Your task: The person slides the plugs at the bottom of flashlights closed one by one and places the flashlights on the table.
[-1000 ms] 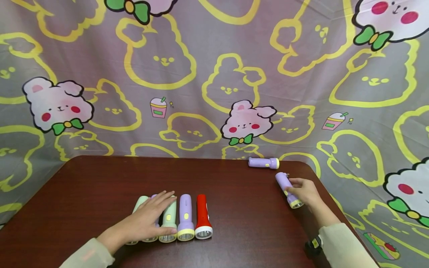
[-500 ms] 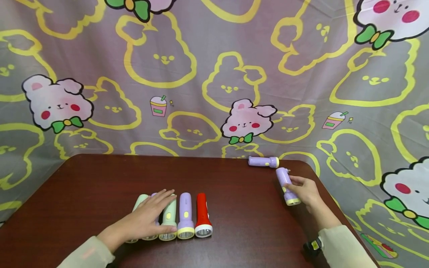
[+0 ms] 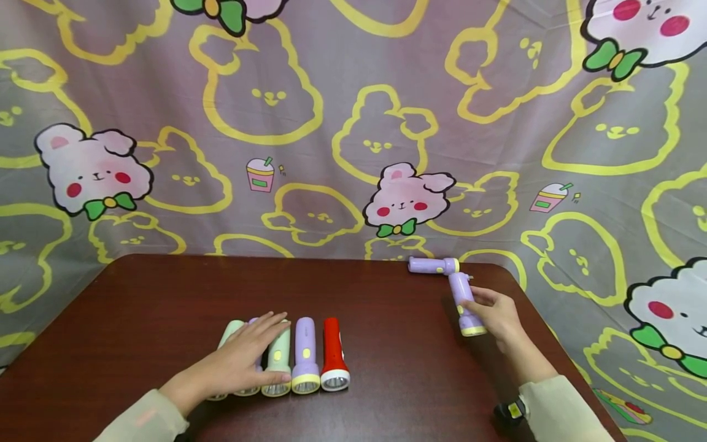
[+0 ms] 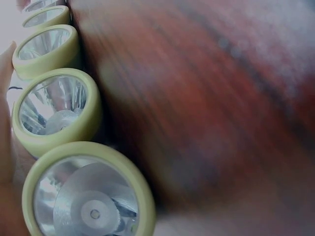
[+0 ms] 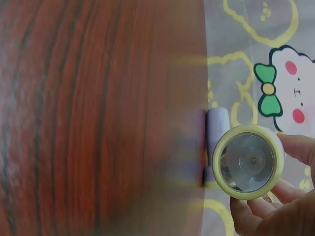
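My right hand (image 3: 499, 316) grips a purple flashlight (image 3: 463, 298) with a yellow lens ring, thumb on one side and fingers on the other. Its lens (image 5: 250, 161) faces the right wrist camera. Toward the left of the table, my left hand (image 3: 237, 362) rests over a row of flashlights, fingers extended. Under it a green flashlight (image 3: 278, 356) shows, and another green flashlight (image 3: 231, 331) and a purple one are mostly covered. To the right of this hand lie a purple flashlight (image 3: 305, 350) and a red flashlight (image 3: 332, 350) with a white ring.
Another purple flashlight (image 3: 432, 265) lies sideways at the table's back right edge, just beyond the held one. The dark brown table (image 3: 182, 288) meets a patterned curtain (image 3: 309, 73) behind and at the right.
My right hand has moved the purple flashlight slightly left and back, closer to the one lying at the back edge, and turned it straighter. The left hand stays where it was.
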`<state>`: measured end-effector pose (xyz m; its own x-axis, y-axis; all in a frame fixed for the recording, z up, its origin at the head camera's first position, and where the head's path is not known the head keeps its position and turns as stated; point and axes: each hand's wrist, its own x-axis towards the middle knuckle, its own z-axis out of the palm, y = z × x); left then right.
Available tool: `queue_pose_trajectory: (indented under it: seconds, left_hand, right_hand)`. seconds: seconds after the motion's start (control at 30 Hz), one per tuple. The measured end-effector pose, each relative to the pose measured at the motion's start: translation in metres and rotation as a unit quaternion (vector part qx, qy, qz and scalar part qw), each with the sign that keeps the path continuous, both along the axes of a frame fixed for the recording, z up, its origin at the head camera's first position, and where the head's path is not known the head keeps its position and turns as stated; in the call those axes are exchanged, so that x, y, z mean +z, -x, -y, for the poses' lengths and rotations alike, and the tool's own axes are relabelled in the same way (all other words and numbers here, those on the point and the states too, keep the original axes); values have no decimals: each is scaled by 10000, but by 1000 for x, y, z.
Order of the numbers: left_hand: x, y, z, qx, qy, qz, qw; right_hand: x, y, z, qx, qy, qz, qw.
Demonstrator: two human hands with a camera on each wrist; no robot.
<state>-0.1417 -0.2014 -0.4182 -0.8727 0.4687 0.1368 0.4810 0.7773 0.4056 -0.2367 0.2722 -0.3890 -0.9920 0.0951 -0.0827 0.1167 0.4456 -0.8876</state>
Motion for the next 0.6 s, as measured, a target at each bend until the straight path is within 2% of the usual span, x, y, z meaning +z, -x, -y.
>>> queue_pose_trajectory:
  seconds: [0.6]
  left_hand:
    - [-1, 1, -1, 31, 62, 45, 10000]
  right_hand:
    - [1, -14, 32, 44, 486, -201, 9986]
